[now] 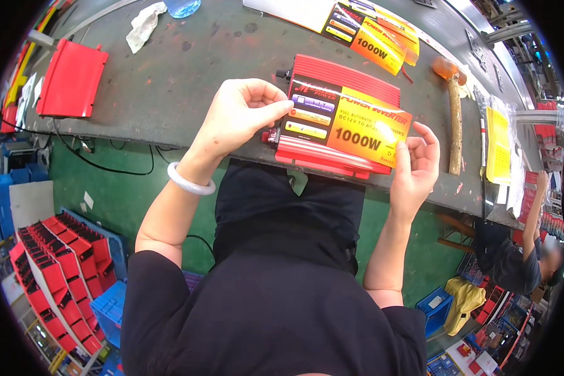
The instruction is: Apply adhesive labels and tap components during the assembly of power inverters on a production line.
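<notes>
A red ribbed power inverter (351, 74) lies on the dark workbench near its front edge. Over its top is a black, yellow and orange sticker label (344, 119). My left hand (241, 116) pinches the label's left edge between thumb and forefinger. At the opposite end my right hand (418, 160) grips the right edge, thumb in front and fingers curled; that edge seems slightly raised off the casing. Whether the label's middle touches the casing I cannot tell. Dark sockets and a red terminal show at the inverter's left end.
More labels (376, 39) lie at the bench's far side. To the right are a mallet (454, 113) and yellow sheets (498, 144). A red casing (73, 79) stands left, a white cloth (145, 26) behind. Red parts (62, 269) fill a rack lower left. Another person (514, 257) is at right.
</notes>
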The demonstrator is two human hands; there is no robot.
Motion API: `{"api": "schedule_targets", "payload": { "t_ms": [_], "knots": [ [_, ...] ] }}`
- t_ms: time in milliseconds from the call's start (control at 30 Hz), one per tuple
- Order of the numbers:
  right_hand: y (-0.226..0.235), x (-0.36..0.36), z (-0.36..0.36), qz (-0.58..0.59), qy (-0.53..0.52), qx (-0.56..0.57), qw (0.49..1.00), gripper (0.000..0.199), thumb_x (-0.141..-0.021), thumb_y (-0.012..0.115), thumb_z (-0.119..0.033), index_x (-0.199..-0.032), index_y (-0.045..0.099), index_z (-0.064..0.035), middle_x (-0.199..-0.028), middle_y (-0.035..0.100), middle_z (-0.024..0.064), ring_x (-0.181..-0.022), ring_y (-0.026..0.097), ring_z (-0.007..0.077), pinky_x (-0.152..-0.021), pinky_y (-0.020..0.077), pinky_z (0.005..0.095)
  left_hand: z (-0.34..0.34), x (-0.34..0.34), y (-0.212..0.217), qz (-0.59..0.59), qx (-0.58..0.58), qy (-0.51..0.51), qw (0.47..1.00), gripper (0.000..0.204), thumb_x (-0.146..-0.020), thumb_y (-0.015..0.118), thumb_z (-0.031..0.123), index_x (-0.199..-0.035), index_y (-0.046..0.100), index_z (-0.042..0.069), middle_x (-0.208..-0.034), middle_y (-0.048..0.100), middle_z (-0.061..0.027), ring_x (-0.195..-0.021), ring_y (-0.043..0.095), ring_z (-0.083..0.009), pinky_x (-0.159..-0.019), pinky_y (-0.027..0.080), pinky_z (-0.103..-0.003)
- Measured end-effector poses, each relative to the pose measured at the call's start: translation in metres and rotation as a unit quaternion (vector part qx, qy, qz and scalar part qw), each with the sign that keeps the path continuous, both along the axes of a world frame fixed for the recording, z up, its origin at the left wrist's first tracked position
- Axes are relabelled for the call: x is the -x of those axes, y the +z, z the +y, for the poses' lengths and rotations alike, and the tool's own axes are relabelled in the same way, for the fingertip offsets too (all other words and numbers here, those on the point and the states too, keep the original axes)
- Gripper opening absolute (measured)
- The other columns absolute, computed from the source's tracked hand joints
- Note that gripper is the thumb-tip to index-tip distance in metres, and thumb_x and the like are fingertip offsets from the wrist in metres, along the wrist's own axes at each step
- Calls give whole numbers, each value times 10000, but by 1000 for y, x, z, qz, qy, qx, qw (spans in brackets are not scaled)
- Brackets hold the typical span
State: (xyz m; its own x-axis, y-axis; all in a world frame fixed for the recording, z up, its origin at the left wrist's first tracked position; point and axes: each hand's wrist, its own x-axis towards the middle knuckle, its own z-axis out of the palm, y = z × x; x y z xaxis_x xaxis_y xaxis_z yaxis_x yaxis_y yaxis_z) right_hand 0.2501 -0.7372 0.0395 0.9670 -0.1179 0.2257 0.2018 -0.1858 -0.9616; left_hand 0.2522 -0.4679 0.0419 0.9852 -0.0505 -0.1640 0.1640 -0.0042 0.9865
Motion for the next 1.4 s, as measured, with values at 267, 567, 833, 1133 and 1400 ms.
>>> {"api": "schedule_targets", "payload": {
  "t_ms": [267, 567, 833, 1133, 1400],
  "knots": [
    [2, -1, -2, -1, 2, -25, 1000, 321, -880, 556, 30, -1194, 495, -1, -780, 506, -25, -661, 450, 7, -587, 357, 147, -1, -1, 5, 7, 14, -7, 1000, 125, -839, 685, 85, -885, 651, -26, -798, 651, -32, -669, 556, -59, -615, 458, -199],
    [0, -2, 0, 1, 20, -37, 999, 323, -876, 554, 39, -1191, 493, -2, -780, 515, -17, -663, 466, 17, -589, 372, 150, 3, 0, -2, 2, 16, -11, 1000, 122, -846, 681, 91, -888, 649, -20, -798, 645, -25, -668, 554, -55, -613, 455, -195],
    [0, -3, 0, 8, 21, -42, 999, 326, -875, 549, 50, -1192, 491, 2, -780, 528, -6, -669, 493, 29, -598, 394, 157, 3, -1, -4, 3, 19, -11, 1000, 173, -833, 695, 111, -890, 655, -46, -789, 663, -44, -663, 575, -62, -615, 484, -202],
    [0, -3, -1, 9, 24, -44, 999, 329, -875, 546, 54, -1195, 490, 5, -778, 531, -2, -667, 502, 32, -602, 407, 160, 2, -1, -4, 7, 23, -11, 1000, 170, -832, 697, 112, -887, 658, -43, -786, 666, -44, -656, 575, -60, -611, 482, -199],
    [-1, -3, -1, 6, 22, -44, 999, 328, -874, 548, 51, -1194, 493, 1, -775, 527, -10, -666, 487, 25, -595, 389, 156, 1, -2, -5, 6, 27, -8, 1000, 167, -832, 696, 110, -886, 657, -44, -787, 666, -44, -659, 578, -61, -616, 485, -200]
  ]
}}
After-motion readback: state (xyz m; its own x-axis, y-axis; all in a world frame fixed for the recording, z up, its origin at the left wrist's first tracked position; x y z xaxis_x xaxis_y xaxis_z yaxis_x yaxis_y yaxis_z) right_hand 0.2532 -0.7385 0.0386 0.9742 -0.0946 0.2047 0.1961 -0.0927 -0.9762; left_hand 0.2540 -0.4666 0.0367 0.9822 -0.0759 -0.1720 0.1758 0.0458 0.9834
